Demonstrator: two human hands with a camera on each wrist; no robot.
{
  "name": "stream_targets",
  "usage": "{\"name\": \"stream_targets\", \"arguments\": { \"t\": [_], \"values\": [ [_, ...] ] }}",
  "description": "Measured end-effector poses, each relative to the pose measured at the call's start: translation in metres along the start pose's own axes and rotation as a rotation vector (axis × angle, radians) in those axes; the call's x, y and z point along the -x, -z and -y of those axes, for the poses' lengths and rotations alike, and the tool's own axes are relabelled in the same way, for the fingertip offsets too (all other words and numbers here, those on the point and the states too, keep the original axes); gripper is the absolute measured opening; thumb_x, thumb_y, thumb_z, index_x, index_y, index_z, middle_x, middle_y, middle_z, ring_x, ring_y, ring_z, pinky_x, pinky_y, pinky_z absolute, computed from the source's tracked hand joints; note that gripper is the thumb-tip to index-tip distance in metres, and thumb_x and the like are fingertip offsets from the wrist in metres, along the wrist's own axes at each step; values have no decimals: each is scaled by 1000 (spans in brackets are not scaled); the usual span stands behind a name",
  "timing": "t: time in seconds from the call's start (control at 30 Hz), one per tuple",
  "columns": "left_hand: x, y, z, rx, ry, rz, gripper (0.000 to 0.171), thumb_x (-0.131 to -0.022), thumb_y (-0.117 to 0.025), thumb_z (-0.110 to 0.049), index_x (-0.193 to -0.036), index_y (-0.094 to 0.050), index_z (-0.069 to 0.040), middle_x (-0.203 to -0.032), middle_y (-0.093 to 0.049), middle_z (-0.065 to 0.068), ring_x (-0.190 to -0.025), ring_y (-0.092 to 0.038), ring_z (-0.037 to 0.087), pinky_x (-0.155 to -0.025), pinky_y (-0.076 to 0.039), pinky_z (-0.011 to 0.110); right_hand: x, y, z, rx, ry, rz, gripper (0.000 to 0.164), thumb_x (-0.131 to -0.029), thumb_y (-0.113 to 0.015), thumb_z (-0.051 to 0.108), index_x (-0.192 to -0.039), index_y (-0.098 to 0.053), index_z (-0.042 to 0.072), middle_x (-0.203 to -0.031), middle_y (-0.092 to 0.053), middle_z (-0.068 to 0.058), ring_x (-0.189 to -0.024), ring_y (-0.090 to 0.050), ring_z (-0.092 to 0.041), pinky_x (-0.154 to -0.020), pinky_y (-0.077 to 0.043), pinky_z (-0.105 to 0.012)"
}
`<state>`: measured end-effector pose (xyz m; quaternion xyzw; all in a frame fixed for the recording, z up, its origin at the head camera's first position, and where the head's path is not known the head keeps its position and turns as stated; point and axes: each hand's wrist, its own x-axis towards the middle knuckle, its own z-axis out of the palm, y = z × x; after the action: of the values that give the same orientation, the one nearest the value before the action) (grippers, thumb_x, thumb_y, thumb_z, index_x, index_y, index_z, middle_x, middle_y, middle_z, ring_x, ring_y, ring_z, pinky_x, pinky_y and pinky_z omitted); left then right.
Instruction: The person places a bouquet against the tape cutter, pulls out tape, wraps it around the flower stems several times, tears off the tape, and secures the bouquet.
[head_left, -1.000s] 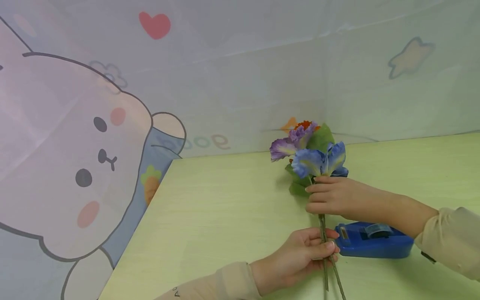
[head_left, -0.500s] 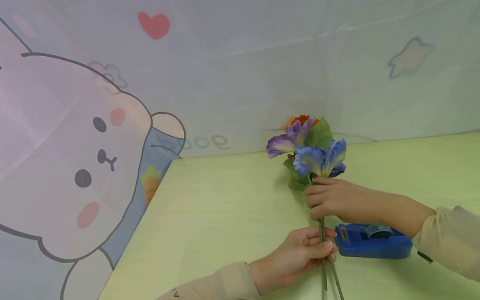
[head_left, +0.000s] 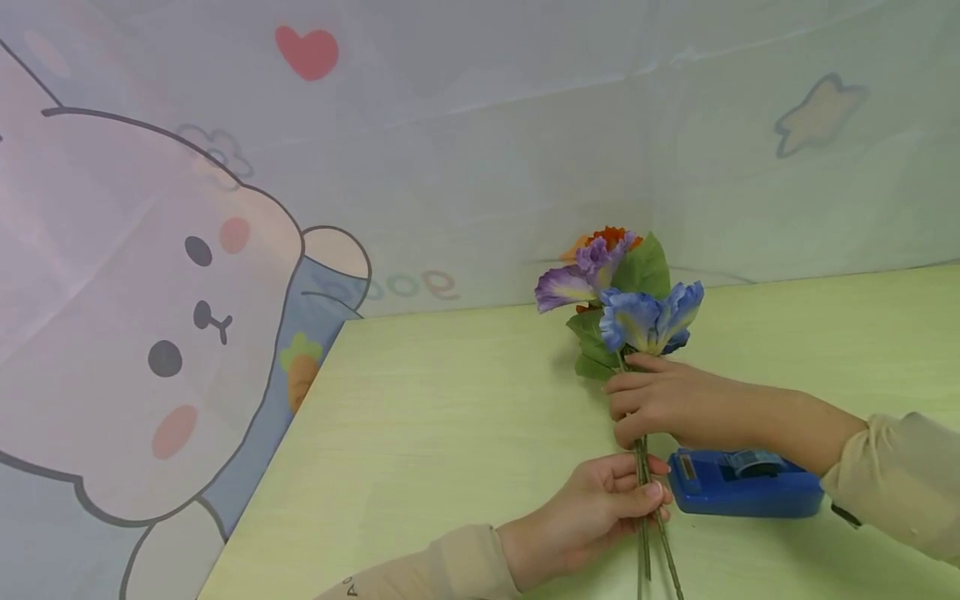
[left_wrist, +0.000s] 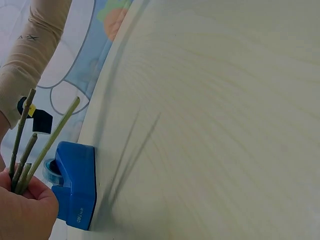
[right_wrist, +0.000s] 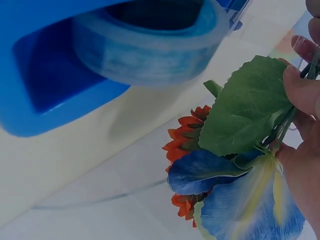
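A bunch of artificial flowers is held upright over the table, with a blue flower in front, a purple flower to its left and an orange-red flower behind. Green leaves sit among the blooms. My right hand grips the stems just under the blue flower, its thumb showing in the right wrist view. Lower down, my left hand pinches the stems between thumb and fingers; their cut ends stick out past it. Some stem is hidden behind my right fingers.
A blue tape dispenser with a roll of clear tape stands on the pale yellow-green table, right of my left hand and below my right forearm. Behind rises a printed cloth backdrop.
The flower heads have risen slightly, and the blue one has shifted a little right. My right fingers have shifted slightly on the stems. The left hand has barely moved and the dispenser stays put.
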<state>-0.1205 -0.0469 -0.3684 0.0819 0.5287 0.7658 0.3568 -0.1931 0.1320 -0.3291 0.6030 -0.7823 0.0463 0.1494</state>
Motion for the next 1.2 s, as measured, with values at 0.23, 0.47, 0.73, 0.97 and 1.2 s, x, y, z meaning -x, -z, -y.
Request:
{"name": "stream_targets", "arguments": {
  "t": [0.23,0.47,0.73,0.97,1.2],
  "values": [
    [-1,1,2,3,-1,13,22,-96,-45,2,-118,-50,7,-85,-59,-2,-75,-57,6,-68,-46,16,-1,-6,2,-15,7,-42,53,-62,-69,-21,-62,-47,27,-74,-42,17,-91,-47,-8,-91,-38,-58],
    [0,1,1,-12,3,23,23,-97,-44,1,-119,-49,7,-85,-59,-2,-75,-57,5,-67,-45,16,-2,-6,3,-24,-9,-17,53,-64,-71,-17,-60,-41,27,-72,-38,17,-87,-46,-6,-90,-37,-61],
    [2,5,3,-13,-5,9,28,-96,-44,3,-123,-45,12,-84,-60,-4,-73,-57,4,-66,-44,16,-5,-3,1,-10,-21,11,48,-62,-75,-15,-73,-57,28,-79,-47,14,-88,-51,-9,-89,-41,-58],
    [2,7,4,-15,-13,3,29,-96,-44,3,-124,-45,13,-83,-59,-3,-73,-57,5,-66,-44,17,-3,2,-3,175,75,-155,36,-63,-79,-2,-76,-54,21,-83,-51,7,-87,-51,-13,-75,-48,-39],
    [2,5,2,-9,9,-16,30,-96,-46,0,-124,-48,12,-82,-60,-2,-73,-57,6,-69,-46,18,-4,0,-3,181,90,-125,40,-61,-80,-7,-68,-55,23,-72,-48,11,-83,-53,-10,-86,-47,-47]
  ]
}}
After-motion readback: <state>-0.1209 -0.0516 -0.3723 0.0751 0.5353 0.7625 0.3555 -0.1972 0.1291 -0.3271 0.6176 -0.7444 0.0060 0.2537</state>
